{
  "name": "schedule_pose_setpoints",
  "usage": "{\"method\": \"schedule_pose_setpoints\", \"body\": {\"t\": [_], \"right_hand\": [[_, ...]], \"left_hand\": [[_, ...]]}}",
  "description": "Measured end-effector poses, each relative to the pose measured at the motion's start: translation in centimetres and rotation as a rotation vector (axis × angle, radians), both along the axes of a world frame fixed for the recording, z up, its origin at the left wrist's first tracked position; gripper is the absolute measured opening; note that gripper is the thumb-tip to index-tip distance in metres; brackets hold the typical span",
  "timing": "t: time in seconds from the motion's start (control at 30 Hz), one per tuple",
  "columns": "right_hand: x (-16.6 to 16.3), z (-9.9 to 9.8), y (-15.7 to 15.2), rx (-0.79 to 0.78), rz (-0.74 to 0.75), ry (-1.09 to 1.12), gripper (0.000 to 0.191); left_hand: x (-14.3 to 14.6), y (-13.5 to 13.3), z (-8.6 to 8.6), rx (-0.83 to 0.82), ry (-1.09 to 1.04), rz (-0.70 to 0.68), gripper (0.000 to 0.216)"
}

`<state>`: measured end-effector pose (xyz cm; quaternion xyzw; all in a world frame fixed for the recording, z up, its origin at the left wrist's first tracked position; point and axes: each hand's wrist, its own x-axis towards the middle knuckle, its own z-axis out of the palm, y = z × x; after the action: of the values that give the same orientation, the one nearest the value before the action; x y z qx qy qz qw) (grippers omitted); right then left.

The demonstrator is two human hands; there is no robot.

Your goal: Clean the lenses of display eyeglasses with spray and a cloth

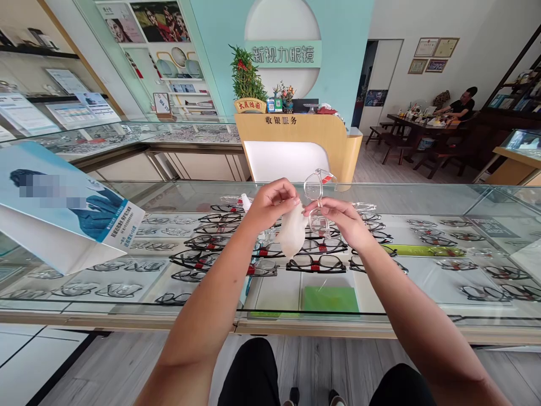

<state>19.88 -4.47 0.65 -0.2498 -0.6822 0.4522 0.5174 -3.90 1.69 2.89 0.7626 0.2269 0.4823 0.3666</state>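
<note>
Black trousers (pixel 249 375): nearest, below edge of glass counter (pixel 270 323). Left hand (pixel 276 203): fingertips pinched on white cloth (pixel 292 234), cloth hanging down. Right hand (pixel 341 219): thumb and fingers gripping clear eyeglasses (pixel 313 186), frame turned upright, just beside cloth, above counter. Dark-framed eyeglasses (pixel 316 265): rows below hands. Beyond: wooden cashier desk (pixel 291 131), green plant (pixel 247 76) on top. Far right: 1 person (pixel 462 106) seated at dark table (pixel 416 125).

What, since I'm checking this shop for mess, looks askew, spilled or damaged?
Nothing stands out: no spill or break shows. The left hand holds a pale cloth, the right hand see-through glasses; dark glasses lie below in rough rows. Scratches would be too small to tell.
</note>
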Motion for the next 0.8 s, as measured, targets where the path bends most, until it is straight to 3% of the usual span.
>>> {"method": "schedule_pose_setpoints", "body": {"t": [0.3,0.57,0.8], "right_hand": [[0.2,-0.2,0.1,0.003,0.055,-0.037,0.029],[0.6,-0.7,0.6,0.003,0.073,0.059,0.028],[0.6,-0.8,0.8,0.021,-0.073,0.15,0.024]], "left_hand": [[-0.3,1.3,-0.4,-0.164,-0.174,-0.056,0.047],[-0.6,2.1,-0.5,-0.208,-0.22,0.04,0.051],[0.4,2.3,-1.4,-0.208,-0.247,0.121,0.05]]}}
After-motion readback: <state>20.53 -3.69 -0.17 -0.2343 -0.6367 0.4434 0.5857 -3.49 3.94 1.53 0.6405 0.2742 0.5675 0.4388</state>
